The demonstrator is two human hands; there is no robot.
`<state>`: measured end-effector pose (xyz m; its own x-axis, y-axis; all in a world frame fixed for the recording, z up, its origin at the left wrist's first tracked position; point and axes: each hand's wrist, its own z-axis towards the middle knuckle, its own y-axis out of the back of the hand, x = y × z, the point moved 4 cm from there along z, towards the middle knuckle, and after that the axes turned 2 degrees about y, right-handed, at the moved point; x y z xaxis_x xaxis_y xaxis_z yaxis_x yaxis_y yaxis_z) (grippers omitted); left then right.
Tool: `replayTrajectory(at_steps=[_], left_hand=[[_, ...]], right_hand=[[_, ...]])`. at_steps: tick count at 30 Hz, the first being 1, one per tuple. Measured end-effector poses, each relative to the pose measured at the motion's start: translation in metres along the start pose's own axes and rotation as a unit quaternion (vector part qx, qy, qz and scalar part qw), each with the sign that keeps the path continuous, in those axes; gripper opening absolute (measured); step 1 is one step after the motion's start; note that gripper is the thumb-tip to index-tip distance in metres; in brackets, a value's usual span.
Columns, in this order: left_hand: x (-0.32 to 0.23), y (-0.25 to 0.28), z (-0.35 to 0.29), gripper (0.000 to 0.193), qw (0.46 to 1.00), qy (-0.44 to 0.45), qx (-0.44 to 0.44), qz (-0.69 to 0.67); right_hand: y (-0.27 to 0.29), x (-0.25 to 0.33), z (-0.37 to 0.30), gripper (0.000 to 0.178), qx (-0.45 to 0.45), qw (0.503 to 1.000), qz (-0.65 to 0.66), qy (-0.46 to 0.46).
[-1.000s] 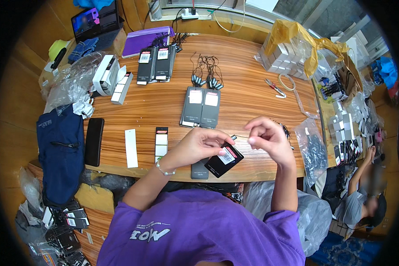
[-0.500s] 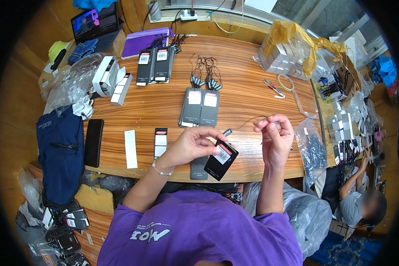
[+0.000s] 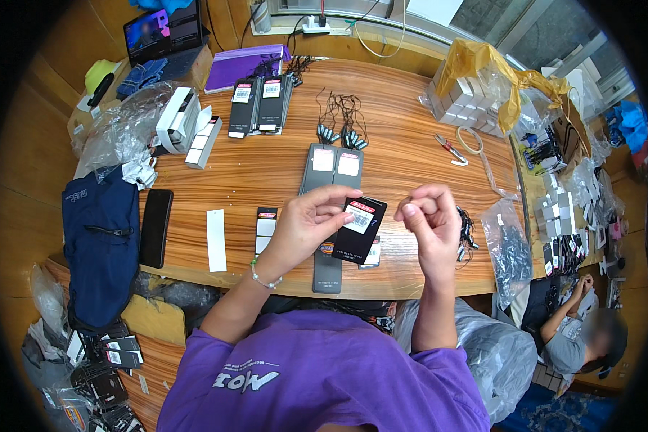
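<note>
My left hand (image 3: 309, 223) pinches a black hang tag (image 3: 354, 248) with a white barcode sticker, holding it upright above the table. Close to the tag's right side is my right hand (image 3: 433, 230), its fingers curled together; whatever they grip is hidden. Under the held tag lies a grey tag (image 3: 327, 279), and part of another stickered tag (image 3: 371, 253) shows beside it. Just beyond my left hand sit two stacks of grey hang tags (image 3: 318, 176), with black strings (image 3: 344, 108) spread from their far ends. More dark strings (image 3: 468, 234) lie right of my right hand.
Left of my hands are a white strip (image 3: 216, 241), a small labelled tag (image 3: 266, 223) and a black phone (image 3: 156, 229). Farther back stand stacks of black tags (image 3: 272, 108). Pliers (image 3: 451, 150) and white boxes (image 3: 462, 101) occupy the right. Another person (image 3: 579, 331) sits far right.
The held tag has turned more upright. My right hand has moved slightly left toward it, and the string that trailed from its fingers no longer shows clearly.
</note>
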<state>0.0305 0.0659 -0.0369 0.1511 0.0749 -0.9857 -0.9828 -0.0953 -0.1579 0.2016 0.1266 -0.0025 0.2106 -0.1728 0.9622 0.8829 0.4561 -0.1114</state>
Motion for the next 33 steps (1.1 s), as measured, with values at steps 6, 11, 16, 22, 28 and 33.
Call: replayTrajectory(at_steps=[6, 11, 16, 22, 28, 33], left_hand=[[-0.002, 0.002, 0.001, 0.033, 0.997, -0.034, -0.016, 0.07], [-0.005, 0.001, 0.001, 0.034, 0.995, -0.054, -0.03, 0.084], [-0.014, 0.0, 0.001, 0.033, 0.982, -0.112, -0.037, 0.148], [-0.01, 0.003, 0.001, 0.031, 0.983, -0.106, -0.044, 0.142], [-0.012, 0.002, 0.002, 0.036, 0.983, -0.122, -0.053, 0.123], [-0.009, 0.002, 0.003, 0.036, 0.984, -0.119, -0.05, 0.122]], right_hand=[[-0.014, -0.005, -0.001, 0.006, 0.0, 0.978, -0.207, 0.041], [-0.027, -0.003, -0.001, 0.008, 0.017, 0.943, -0.312, 0.118], [-0.031, -0.001, 0.0, 0.008, 0.012, 0.937, -0.327, 0.126], [-0.032, -0.001, 0.0, 0.007, 0.014, 0.945, -0.307, 0.111], [-0.032, -0.001, 0.0, 0.007, 0.007, 0.949, -0.298, 0.106], [-0.035, -0.003, 0.002, 0.008, 0.01, 0.937, -0.319, 0.14]])
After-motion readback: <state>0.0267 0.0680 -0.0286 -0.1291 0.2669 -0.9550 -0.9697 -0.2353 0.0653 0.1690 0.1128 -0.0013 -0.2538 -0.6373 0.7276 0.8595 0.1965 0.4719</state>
